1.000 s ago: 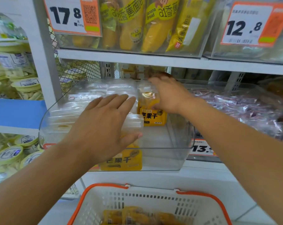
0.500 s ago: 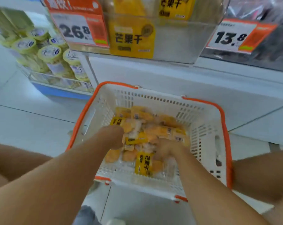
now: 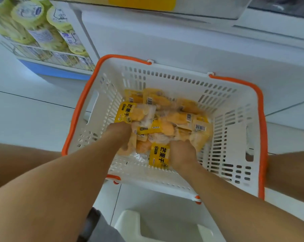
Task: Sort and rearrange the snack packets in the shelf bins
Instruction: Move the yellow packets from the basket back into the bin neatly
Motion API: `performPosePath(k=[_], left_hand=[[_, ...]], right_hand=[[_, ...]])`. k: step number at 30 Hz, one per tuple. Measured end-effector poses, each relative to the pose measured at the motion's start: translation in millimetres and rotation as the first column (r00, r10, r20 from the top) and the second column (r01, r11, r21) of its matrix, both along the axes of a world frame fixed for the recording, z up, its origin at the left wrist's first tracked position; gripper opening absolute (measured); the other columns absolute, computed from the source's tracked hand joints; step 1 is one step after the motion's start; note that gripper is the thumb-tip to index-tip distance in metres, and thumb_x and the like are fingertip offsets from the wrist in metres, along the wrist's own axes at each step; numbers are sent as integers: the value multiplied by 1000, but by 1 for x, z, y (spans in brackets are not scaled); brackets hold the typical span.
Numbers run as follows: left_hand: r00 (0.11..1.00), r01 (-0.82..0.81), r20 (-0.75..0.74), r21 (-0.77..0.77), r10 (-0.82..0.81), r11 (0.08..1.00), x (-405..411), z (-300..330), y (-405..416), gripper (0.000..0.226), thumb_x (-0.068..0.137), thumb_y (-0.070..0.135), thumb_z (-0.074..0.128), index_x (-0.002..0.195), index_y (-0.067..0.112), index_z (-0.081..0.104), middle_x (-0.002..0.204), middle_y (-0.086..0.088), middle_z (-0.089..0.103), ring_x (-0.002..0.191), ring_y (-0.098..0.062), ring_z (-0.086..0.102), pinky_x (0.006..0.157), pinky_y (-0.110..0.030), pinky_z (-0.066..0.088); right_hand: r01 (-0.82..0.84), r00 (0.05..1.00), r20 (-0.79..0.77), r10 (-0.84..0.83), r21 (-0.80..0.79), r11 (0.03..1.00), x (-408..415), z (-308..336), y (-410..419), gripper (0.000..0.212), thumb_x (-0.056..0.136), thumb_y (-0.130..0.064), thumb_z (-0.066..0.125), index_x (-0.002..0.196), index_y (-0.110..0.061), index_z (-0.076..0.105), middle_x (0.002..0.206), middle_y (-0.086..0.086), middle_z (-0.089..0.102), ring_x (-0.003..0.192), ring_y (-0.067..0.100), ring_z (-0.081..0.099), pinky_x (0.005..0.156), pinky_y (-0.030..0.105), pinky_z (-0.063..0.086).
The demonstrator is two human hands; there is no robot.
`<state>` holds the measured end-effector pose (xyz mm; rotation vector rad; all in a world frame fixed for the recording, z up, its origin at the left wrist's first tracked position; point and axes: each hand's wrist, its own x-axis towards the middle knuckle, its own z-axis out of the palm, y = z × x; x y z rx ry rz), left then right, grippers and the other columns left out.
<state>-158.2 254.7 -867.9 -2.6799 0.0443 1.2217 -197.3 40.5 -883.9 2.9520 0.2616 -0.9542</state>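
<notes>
Two bare hands reach down into a white plastic shopping basket with an orange rim (image 3: 260, 119), which sits on the pale tiled floor (image 3: 34, 116). Inside it lies a loose heap of yellow snack packets with clear windows (image 3: 165, 119). That is where the task's things are right now, not up in the shelf bin.

The left hand (image 3: 124, 135) digs into the left side of the heap. Its fingers go under the packets and are hidden, so I cannot tell if it grips any. The right hand (image 3: 181, 153) curls down on the near right side of the heap, with one yellow packet with black letters (image 3: 159, 156) standing up against it. It looks like it grabs a bunch, but the fingertips are buried too. I think both hands come in from the sides so they can scoop up many packets at once.

At the top edge is the bottom of a clear plastic shelf bin (image 3: 208, 9) with a yellow packet in it. To the left stands a wire rack of green-lidded tubs (image 3: 43, 28). A white plastic stool (image 3: 130, 224) sits near the person's knees.

The tall basket walls are in the way, so the hands must lift straight up. The packets look slippery, and some may slide off.
</notes>
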Motion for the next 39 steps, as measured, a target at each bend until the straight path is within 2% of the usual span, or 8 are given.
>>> performPosePath(k=[5, 10, 15, 19, 22, 29, 34, 39], left_hand=[[985, -161, -98, -183, 145, 970, 24, 23, -12, 44, 80, 50, 77, 89, 9, 62, 80, -3, 63, 86, -23, 66, 84, -34, 55], [758, -594, -122, -536, 641, 600, 36, 29, -3, 49, 90, 37, 71, 117, -1, 57, 113, -16, 65, 101, -30, 66, 89, -43, 57], [640, -520, -250, -837, 727, 170, 26, 25, -6, 31, 89, 13, 72, 119, 4, 70, 127, -6, 66, 115, -18, 62, 92, -23, 51], [685, -197, 13, -959, 728, 202, 44, 48, -15, 17, 91, 18, 71, 96, 3, 77, 78, 3, 54, 73, 0, 56, 78, -15, 45], [719, -23, 125, -979, 684, 203, 51, 65, -29, 15, 90, 16, 71, 103, 11, 78, 106, 3, 73, 92, 1, 67, 87, -17, 52], [959, -214, 14, -617, 283, 757, -8, -11, -34, 55, 75, 29, 85, 126, 28, 65, 155, 2, 32, 139, -26, 34, 110, -38, 37], [655, -568, -87, -712, 750, 413, 9, -9, -29, 87, 77, 28, 85, 145, 16, 32, 144, -11, 46, 124, -28, 51, 82, -30, 43], [746, -562, -51, -583, 664, 587, 18, -11, -43, 73, 81, 22, 82, 137, 15, 36, 129, -10, 56, 96, -24, 55, 65, -28, 47]], right_hand=[[-25, 966, -259, 15, -33, 999, 16, 7, -6, 29, 75, -24, 83, 93, -16, 61, 84, 0, 57, 78, 23, 60, 65, 30, 46], [-274, 862, -442, 248, 5, 962, 43, 28, -25, 21, 93, -32, 68, 87, -12, 71, 85, 1, 62, 82, 20, 61, 83, 34, 53], [414, 819, -554, -146, 396, 819, 85, 75, -55, 15, 95, -35, 68, 84, -25, 73, 82, -10, 71, 82, 11, 69, 73, 33, 55], [561, 799, -463, -384, 342, 754, 97, 77, -72, 24, 101, -27, 59, 104, -5, 68, 91, 10, 68, 77, 20, 66, 63, 32, 56], [688, 725, -398, -562, 397, 607, 92, 71, -74, 19, 102, -20, 57, 96, -3, 64, 85, 15, 60, 64, 24, 62, 63, 37, 61], [809, 554, -443, -705, 488, 328, 84, 48, -73, 13, 101, -14, 58, 91, -12, 65, 92, 12, 68, 74, 24, 67, 47, 35, 58], [813, 567, -476, -673, 454, 364, 79, 33, -63, 16, 99, -9, 60, 87, -20, 62, 87, 7, 64, 67, 18, 55, 64, 32, 49], [746, 647, -400, -649, 510, 429, 84, 37, -63, 16, 101, -8, 56, 99, -20, 66, 78, 2, 61, 60, 13, 47, 44, 19, 36]])
